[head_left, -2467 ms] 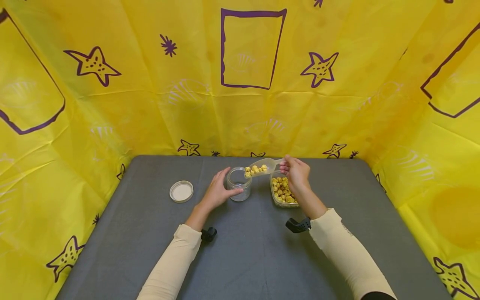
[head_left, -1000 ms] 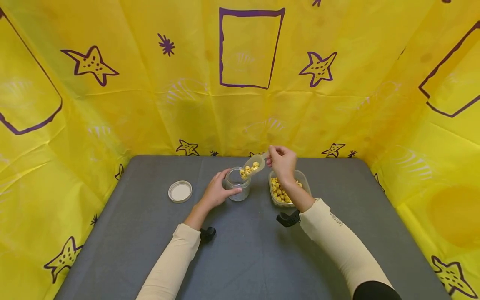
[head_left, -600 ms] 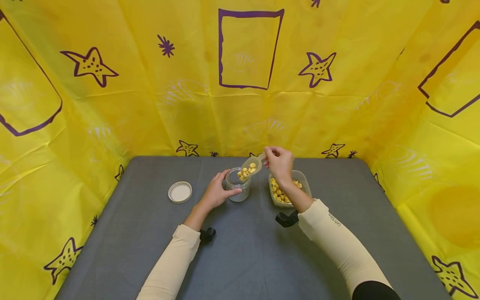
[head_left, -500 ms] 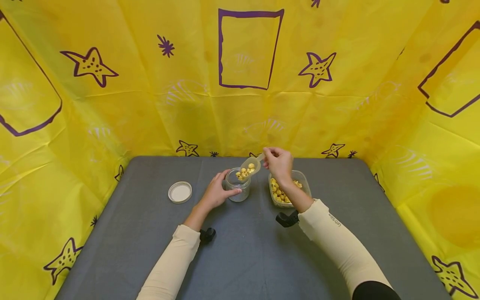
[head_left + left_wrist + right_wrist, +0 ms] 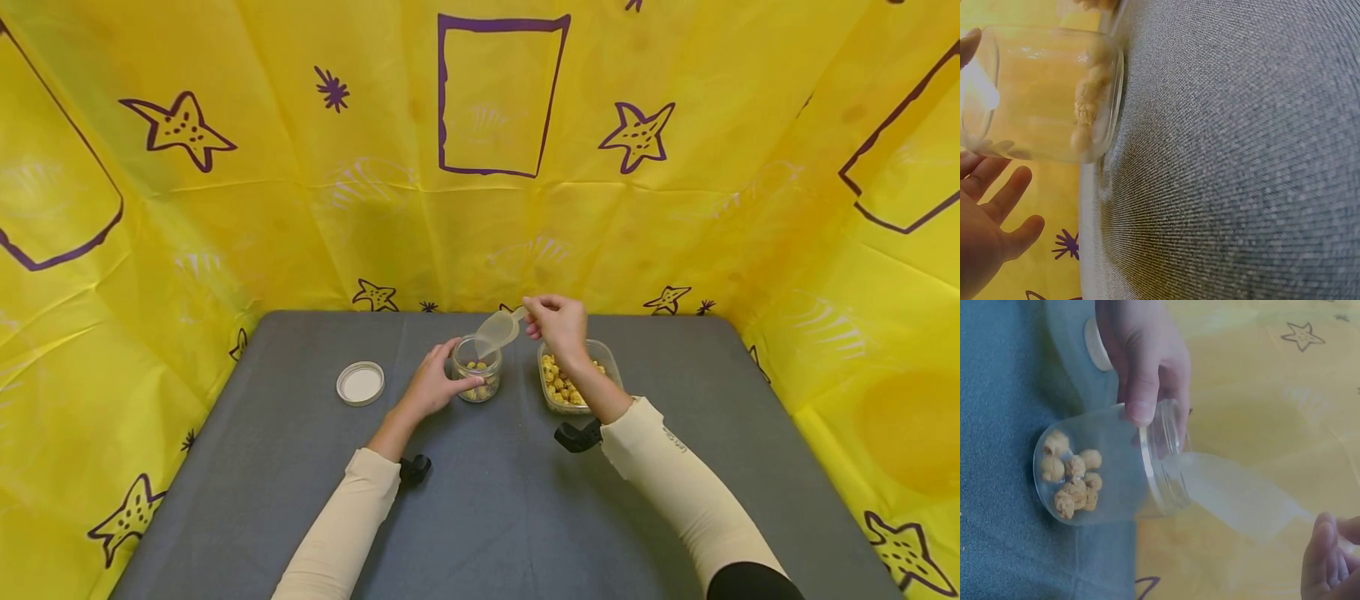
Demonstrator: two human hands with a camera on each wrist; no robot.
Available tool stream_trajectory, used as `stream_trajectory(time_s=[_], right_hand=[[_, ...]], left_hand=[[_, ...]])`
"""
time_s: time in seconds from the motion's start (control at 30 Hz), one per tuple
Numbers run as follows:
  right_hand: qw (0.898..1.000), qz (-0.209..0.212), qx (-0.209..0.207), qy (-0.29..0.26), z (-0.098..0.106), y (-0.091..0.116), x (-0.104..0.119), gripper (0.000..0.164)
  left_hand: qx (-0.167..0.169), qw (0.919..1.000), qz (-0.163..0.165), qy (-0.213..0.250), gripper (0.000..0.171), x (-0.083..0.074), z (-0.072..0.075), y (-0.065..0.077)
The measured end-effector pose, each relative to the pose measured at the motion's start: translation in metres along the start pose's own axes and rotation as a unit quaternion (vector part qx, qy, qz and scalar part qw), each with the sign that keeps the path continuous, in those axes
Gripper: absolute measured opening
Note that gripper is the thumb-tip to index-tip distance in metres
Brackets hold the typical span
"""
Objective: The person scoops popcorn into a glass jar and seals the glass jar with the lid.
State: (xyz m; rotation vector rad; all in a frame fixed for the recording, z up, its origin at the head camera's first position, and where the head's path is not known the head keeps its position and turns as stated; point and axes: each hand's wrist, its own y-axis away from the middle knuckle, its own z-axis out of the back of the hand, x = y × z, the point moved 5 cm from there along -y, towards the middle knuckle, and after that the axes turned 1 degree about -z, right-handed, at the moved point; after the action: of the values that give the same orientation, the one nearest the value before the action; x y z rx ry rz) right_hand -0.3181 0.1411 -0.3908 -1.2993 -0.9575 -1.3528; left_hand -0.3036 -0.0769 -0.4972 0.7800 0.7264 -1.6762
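A clear jar (image 5: 480,385) stands upright on the grey table, several popcorn pieces (image 5: 1075,469) lying at its bottom. My left hand (image 5: 435,382) holds the jar near its neck, thumb on one side and fingers on the other. My right hand (image 5: 558,327) pinches the handle of a translucent plastic scoop (image 5: 497,332), which is tilted down with its tip in the jar's mouth. No popcorn shows in the scoop. To the right, partly behind my right wrist, is a clear square tub (image 5: 546,398) of popcorn (image 5: 561,386).
A white-rimmed round lid (image 5: 361,383) lies on the grey table (image 5: 480,517) left of the jar. Yellow patterned cloth (image 5: 495,233) rises behind and on both sides of the table. A black wrist camera (image 5: 577,437) hangs beneath my right forearm.
My right hand has moved left and tipped the scoop over the jar. The popcorn has dropped from the scoop into the jar. The left hand has kept its hold.
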Motion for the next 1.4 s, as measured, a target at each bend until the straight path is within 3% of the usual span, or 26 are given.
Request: stream_trajectory(time_s=[0.3,0.8,1.13,1.4], right_hand=[[0.997,-0.061,0.019,-0.033,0.006,0.002,0.002,0.029],[0.992,-0.077,0.036,-0.088,0.017,0.003,-0.001,0.020],[0.992,-0.074,0.029,-0.094,0.025,0.003,-0.002,0.017],[0.992,-0.068,0.019,-0.102,0.028,0.003,-0.004,0.028]], left_hand=[[0.003,1.0000,0.004,-0.001,0.090,-0.001,0.001,0.001],[0.003,1.0000,0.006,-0.002,0.090,0.000,0.001,0.002],[-0.002,1.0000,0.006,0.000,0.089,-0.004,0.001,0.002],[-0.002,1.0000,0.004,0.004,0.089,-0.001,0.001,0.001]])
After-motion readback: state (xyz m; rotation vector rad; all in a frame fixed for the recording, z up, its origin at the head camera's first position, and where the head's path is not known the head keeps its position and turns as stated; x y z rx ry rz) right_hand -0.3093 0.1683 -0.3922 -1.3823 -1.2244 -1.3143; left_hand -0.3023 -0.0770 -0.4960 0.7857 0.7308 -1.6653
